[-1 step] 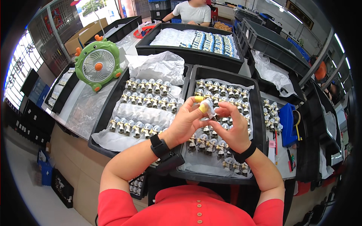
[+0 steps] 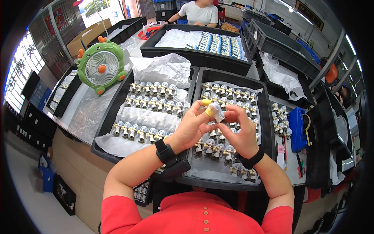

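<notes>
A small figurine (image 2: 217,112) with pale grey-white hair is held up over the right-hand tray. My left hand (image 2: 193,125) pinches it between thumb and forefinger, both wearing yellow finger covers. From the other side the bent fingers and thumb of my right hand (image 2: 242,132) close on its edge. Its front is turned from sight, and fingers hide part of it. Beneath my hands lies a black tray (image 2: 266,117) with rows of similar figurines (image 2: 213,150) on white sheeting. A second black tray (image 2: 111,126), left of it, holds more rows of figurines (image 2: 140,132) and crumpled white sheeting (image 2: 163,70).
A green animal-shaped fan (image 2: 102,68) stands at the left. Beyond the trays, a large black tray (image 2: 194,52) holds blue-and-white pieces, with a person (image 2: 200,13) behind it. Loose figurines (image 2: 279,119), a blue bin (image 2: 298,128) and pens (image 2: 285,156) lie at the right.
The figurine has turned and tilted slightly between my fingers. My right fingertips have shifted a little around it; the trays and my arms stay put.
</notes>
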Available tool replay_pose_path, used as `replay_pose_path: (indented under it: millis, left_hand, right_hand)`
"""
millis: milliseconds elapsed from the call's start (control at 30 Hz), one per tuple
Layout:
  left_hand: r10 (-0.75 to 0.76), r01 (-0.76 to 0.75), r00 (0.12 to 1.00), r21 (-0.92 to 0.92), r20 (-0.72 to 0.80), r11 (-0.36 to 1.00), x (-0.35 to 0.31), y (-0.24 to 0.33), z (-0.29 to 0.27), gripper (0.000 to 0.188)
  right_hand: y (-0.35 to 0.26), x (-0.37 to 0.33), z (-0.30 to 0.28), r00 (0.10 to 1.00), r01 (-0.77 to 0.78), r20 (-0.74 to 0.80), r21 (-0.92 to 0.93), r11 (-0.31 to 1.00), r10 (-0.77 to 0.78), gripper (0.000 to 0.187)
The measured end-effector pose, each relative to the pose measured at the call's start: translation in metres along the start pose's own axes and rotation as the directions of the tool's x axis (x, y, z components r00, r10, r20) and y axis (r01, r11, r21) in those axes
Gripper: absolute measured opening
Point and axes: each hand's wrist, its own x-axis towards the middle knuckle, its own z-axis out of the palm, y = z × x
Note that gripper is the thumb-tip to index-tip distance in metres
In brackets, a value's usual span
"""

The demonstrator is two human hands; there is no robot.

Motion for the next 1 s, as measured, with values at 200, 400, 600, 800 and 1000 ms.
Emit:
replay_pose_path:
  millis: [200, 400, 600, 800, 1000]
  left_hand:
    - [0.007, -0.002, 1.0, 0.185, -0.024, 0.983, 0.0, 0.005, 0.003, 0.038]
    - [0.17, -0.181, 0.983, 0.496, 0.067, 0.849, 0.001, 0.0, 0.002, 0.052]
    - [0.149, -0.174, 0.985, 0.497, 0.089, 0.85, 0.0, 0.0, 0.002, 0.052]
    - [0.117, -0.145, 0.989, 0.471, 0.087, 0.87, -0.002, 0.003, 0.007, 0.047]
    - [0.115, -0.142, 0.99, 0.526, 0.084, 0.839, 0.0, 0.001, 0.0, 0.047]
  right_hand:
    - [0.018, 0.005, -0.002, 0.862, -0.471, 0.307, 0.78, 0.413, 0.404, 0.042]
    - [0.019, 0.005, 0.002, 0.825, -0.528, 0.415, 0.808, 0.262, 0.383, 0.043]
    - [0.021, 0.002, 0.006, 0.809, -0.564, 0.456, 0.778, 0.276, 0.37, 0.046]
    - [0.024, -0.001, 0.012, 0.812, -0.564, 0.457, 0.775, 0.286, 0.364, 0.049]
    - [0.027, -0.001, 0.012, 0.806, -0.579, 0.475, 0.757, 0.302, 0.353, 0.049]
